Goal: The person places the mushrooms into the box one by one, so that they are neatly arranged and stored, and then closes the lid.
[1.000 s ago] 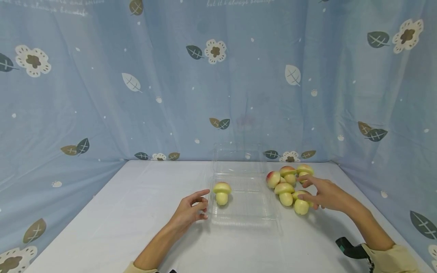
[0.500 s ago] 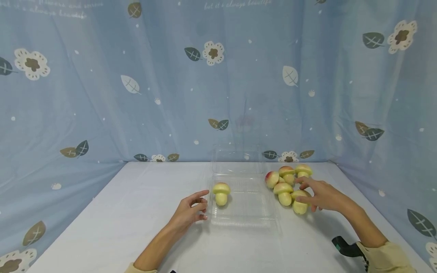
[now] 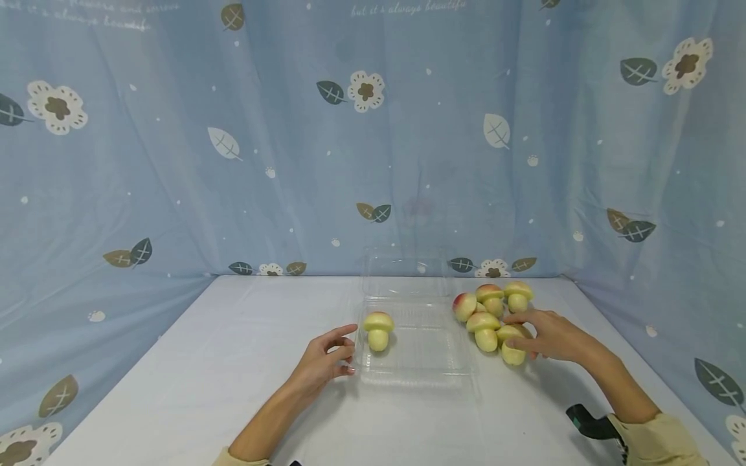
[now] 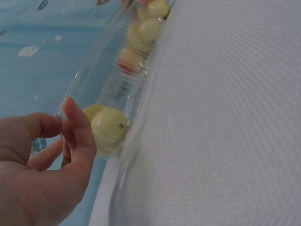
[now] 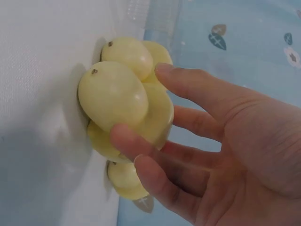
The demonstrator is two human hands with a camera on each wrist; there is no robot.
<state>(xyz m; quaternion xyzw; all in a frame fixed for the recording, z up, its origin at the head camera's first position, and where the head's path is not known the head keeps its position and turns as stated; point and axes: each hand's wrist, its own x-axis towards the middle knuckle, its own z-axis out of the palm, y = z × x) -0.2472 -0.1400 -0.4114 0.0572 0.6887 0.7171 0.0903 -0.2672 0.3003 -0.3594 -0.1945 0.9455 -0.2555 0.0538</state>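
Note:
A clear plastic box (image 3: 419,349) lies open, with one yellow-green toy mushroom (image 3: 378,340) at its left side. My left hand (image 3: 320,362) is at the box's left edge; in the left wrist view its thumb and fingers pinch the rim. On the right, several toy mushrooms with yellow and reddish caps lie together. My right hand (image 3: 553,336) is over the nearest toy mushroom (image 3: 513,355), with fingers spread loosely around it. In the right wrist view one blurred finger overlaps that mushroom (image 5: 113,94); whether it presses is unclear. The thumb stands apart from the fingers.
The box's transparent lid (image 3: 406,272) is folded back toward the curtain. A white tablecloth (image 3: 233,336) covers the table. Blue patterned curtain (image 3: 291,162) encloses the back and sides. A black strap-like device (image 3: 591,424) is by the right sleeve.
The right hand's fingers have lowered and drawn closer together around the nearest toy mushroom. The left hand and the box have stayed in place; the head view has shifted slightly.

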